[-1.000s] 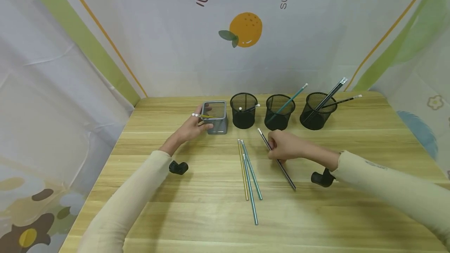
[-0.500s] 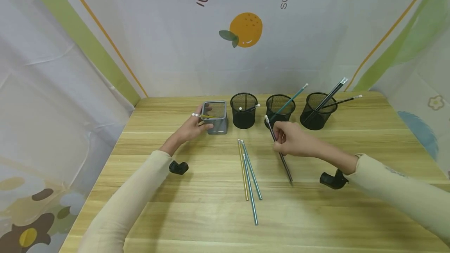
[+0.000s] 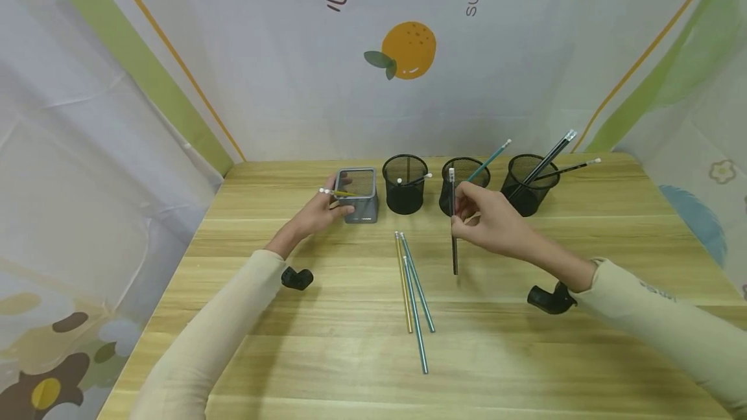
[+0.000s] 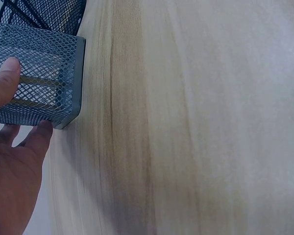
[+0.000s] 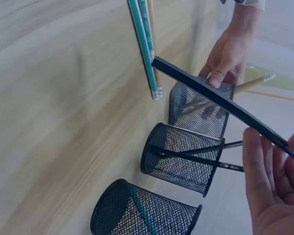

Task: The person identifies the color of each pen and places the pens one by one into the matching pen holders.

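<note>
My right hand (image 3: 493, 220) pinches a black pencil (image 3: 454, 255) near its eraser end, holding it almost upright in front of the middle-right cup. In the right wrist view the black pencil (image 5: 206, 90) slants clear of the table. At the left, my left hand (image 3: 317, 216) holds the square grey mesh pencil cup (image 3: 363, 211), thumb on the near side and fingers around the back. Two yellow pencils lean in that cup; the left wrist view shows them through its mesh (image 4: 63, 54). On the table lie a gold pencil (image 3: 404, 287) and two teal pencils (image 3: 423, 300), (image 3: 416, 323).
Three round black mesh cups stand in a row right of the grey one: one with dark pencils (image 3: 404, 201), one with a teal pencil (image 3: 445, 203) partly behind my right hand, one with black pencils (image 3: 528, 207). A printed curtain (image 3: 496, 96) hangs behind the table.
My right hand has lifted the black pencil off the table, carried it back toward the cups and turned it upright. My left hand and the grey cup have stayed still.
</note>
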The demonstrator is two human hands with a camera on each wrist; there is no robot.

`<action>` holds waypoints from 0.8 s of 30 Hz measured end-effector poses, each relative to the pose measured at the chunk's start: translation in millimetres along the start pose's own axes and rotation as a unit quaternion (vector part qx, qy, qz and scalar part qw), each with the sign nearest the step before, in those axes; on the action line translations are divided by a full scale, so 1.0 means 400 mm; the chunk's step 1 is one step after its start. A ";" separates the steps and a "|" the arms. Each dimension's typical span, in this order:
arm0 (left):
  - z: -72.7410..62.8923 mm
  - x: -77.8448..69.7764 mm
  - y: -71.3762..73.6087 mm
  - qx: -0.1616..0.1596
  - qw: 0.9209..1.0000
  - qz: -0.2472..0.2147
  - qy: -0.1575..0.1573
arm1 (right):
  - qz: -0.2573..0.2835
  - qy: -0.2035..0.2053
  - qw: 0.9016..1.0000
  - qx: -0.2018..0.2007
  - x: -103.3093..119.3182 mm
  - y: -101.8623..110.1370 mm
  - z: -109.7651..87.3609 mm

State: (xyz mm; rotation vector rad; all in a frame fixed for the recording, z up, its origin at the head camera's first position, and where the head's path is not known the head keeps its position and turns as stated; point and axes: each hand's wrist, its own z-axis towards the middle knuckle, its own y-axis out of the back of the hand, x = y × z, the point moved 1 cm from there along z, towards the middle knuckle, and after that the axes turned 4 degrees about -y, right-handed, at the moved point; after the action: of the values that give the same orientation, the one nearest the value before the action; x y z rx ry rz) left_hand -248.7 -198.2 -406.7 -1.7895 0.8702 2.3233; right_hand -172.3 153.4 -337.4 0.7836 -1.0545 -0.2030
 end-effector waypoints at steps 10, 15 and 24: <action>0.000 0.003 0.000 0.001 1.000 -0.005 0.000 | 0.037 0.029 0.997 -0.058 0.005 0.009 0.005; 0.000 0.007 0.001 0.001 1.000 -0.004 0.001 | 0.069 0.064 0.992 -0.082 0.006 0.009 0.011; 0.000 0.001 0.000 0.002 1.000 0.000 0.000 | 0.128 0.151 0.970 -0.139 0.014 0.028 0.045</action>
State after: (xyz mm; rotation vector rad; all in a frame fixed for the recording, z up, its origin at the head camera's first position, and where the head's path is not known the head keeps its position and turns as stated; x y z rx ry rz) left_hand -248.7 -198.4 -406.9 -1.7869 0.8745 2.3196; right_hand -186.7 149.8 -321.4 0.4024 -0.8065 -0.0079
